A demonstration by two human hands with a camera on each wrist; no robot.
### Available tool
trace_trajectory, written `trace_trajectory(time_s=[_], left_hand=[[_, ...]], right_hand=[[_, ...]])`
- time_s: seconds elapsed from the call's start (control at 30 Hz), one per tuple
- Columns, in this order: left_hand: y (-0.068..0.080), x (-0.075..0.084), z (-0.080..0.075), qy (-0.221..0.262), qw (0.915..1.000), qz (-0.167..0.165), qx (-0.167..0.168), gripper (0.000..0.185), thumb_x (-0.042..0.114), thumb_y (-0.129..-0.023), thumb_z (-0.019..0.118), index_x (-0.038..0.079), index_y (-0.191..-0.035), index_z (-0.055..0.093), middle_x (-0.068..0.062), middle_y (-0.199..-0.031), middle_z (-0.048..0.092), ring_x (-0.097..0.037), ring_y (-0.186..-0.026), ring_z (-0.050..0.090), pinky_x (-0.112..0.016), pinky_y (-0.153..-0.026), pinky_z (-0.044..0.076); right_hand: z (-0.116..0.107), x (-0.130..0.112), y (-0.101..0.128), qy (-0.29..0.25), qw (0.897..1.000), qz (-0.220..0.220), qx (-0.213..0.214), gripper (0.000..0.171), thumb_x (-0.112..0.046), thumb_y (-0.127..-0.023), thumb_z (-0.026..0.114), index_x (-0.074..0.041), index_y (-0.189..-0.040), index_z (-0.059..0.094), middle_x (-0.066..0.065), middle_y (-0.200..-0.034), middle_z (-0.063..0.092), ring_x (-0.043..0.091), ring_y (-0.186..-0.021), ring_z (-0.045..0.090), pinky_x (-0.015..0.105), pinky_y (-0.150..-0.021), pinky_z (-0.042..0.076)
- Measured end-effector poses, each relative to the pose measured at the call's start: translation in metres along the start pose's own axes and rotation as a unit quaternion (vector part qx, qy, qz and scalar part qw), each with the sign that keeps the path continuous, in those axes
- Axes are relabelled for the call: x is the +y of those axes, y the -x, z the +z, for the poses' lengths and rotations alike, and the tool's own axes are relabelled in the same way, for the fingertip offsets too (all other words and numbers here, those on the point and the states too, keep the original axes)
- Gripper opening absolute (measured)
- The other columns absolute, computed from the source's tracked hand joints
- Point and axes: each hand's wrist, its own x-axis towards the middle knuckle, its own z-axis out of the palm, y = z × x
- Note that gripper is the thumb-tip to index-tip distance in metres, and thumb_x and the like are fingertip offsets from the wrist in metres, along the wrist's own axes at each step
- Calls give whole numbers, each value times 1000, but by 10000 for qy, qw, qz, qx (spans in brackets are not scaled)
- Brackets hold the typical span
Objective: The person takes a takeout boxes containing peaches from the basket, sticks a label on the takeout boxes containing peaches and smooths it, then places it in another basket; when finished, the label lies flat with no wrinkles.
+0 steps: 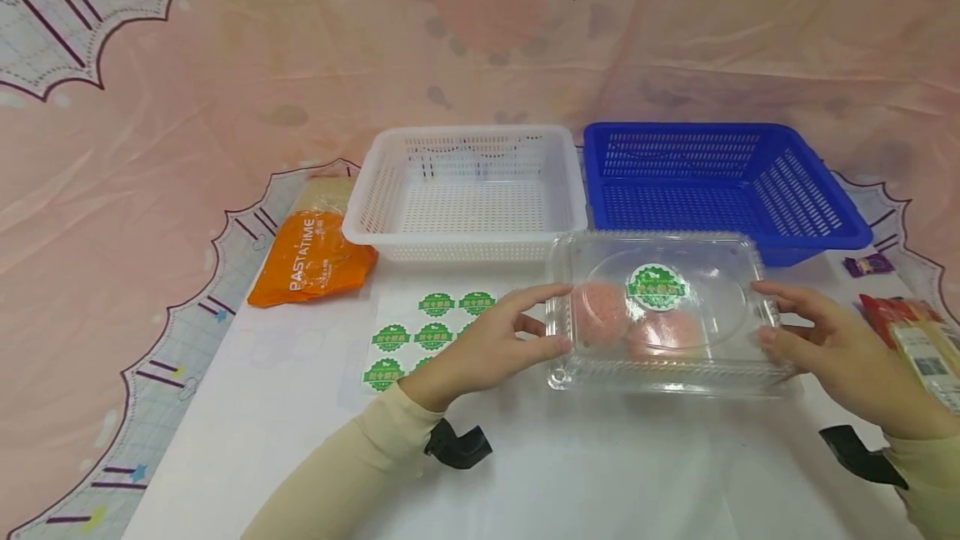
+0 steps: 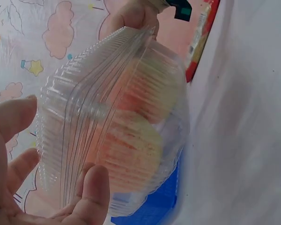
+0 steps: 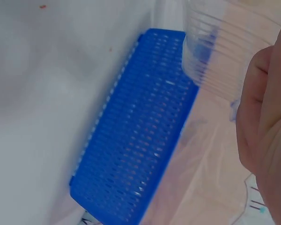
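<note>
A clear plastic clamshell box (image 1: 667,357) sits at the middle of the white table, lid closed, with a green round sticker (image 1: 657,287) on top. Two pinkish round pieces of food (image 1: 600,311) lie inside it. My left hand (image 1: 562,317) grips the box's left end, index finger over the lid and thumb against the side. At the right end, my right hand (image 1: 763,312) holds the box the same way. The left wrist view shows the ribbed box (image 2: 117,131) between the fingers of my left hand (image 2: 56,150). In the right wrist view a box corner (image 3: 210,51) shows beside my right hand (image 3: 267,117).
An empty white basket (image 1: 360,227) and an empty blue basket (image 1: 847,223) (image 3: 136,140) stand side by side behind the box. An orange PASTATIME bag (image 1: 311,261) lies at the left. A sheet of green stickers (image 1: 420,332) lies under my left hand. Wrapped packets (image 1: 915,340) lie at the right edge.
</note>
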Motion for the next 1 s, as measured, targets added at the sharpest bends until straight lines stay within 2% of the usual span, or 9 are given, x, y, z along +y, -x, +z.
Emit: trace_trajectory(time_s=[0.2, 0.37, 0.43, 0.5, 0.6, 0.73, 0.77, 0.83, 1.0], left_hand=[[-6, 6, 3, 267, 9995, 13, 143, 62, 29, -93, 71, 28, -150, 47, 5, -147, 46, -14, -107, 61, -34, -79, 56], [-11, 11, 6, 412, 9989, 62, 227, 62, 28, -93, 72, 29, -150, 47, -2, -146, 44, -14, -110, 61, -33, -82, 56], [-14, 13, 7, 479, 9984, 88, 296, 61, 27, -93, 72, 28, -149, 47, -4, -145, 45, -14, -110, 61, -33, -83, 56], [-18, 15, 8, 480, 9981, 82, 381, 60, 27, -93, 71, 27, -149, 48, -5, -144, 45, -13, -110, 61, -32, -85, 56], [-25, 17, 9, 459, 9978, 104, 464, 60, 26, -94, 71, 25, -149, 48, -6, -145, 46, -13, -110, 62, -31, -86, 55], [-35, 19, 9, 407, 9980, 156, 449, 60, 27, -94, 71, 22, -149, 48, -6, -147, 46, -14, -113, 60, -30, -88, 55], [-38, 20, 9, 380, 9982, 164, 440, 60, 28, -94, 71, 23, -149, 48, -4, -147, 46, -14, -115, 60, -30, -88, 54], [-43, 23, 9, 312, 9984, 169, 444, 59, 30, -94, 71, 24, -149, 49, -2, -148, 46, -14, -117, 59, -30, -89, 54], [-58, 28, 11, 241, 9979, 169, 570, 57, 34, -94, 72, 26, -147, 52, 4, -146, 49, -14, -119, 57, -31, -89, 54]], right_hand=[[-10, 3, 1, 13, 9994, 9, 350, 58, -4, -99, 61, -21, -152, 45, 2, -128, 48, -9, -91, 58, 19, -63, 55], [-18, 2, -3, 253, 9987, 203, 399, 59, -7, -101, 60, -21, -155, 41, 26, -134, 47, -7, -92, 56, 26, -67, 59], [-20, -1, -4, 446, 9977, 340, 379, 60, -9, -101, 59, -19, -156, 37, 44, -135, 38, 13, -92, 66, 41, -69, 60], [-22, -4, -5, 548, 9970, 399, 377, 61, -11, -102, 59, -18, -157, 34, 45, -136, 37, 39, -98, 65, 46, -67, 60], [-26, -4, -6, 474, 9971, 300, 509, 59, -9, -102, 58, -19, -157, 36, 30, -136, 45, 33, -103, 65, 31, -64, 60], [-31, 0, -8, 75, 9976, 104, 680, 59, -3, -102, 56, -26, -154, 42, -11, -121, 49, -10, -86, 56, 16, -60, 52], [-33, 0, -9, 9, 9975, 104, 705, 59, -2, -101, 55, -27, -153, 43, -15, -119, 46, -9, -84, 57, 16, -60, 52], [-35, 0, -10, 14, 9971, 165, 737, 59, -2, -102, 54, -28, -153, 43, -11, -119, 46, -8, -83, 57, 16, -60, 51], [-43, -4, -16, 295, 9940, 698, 793, 58, -10, -105, 51, -29, -157, 35, 31, -131, 39, -15, -81, 51, 11, -60, 46]])
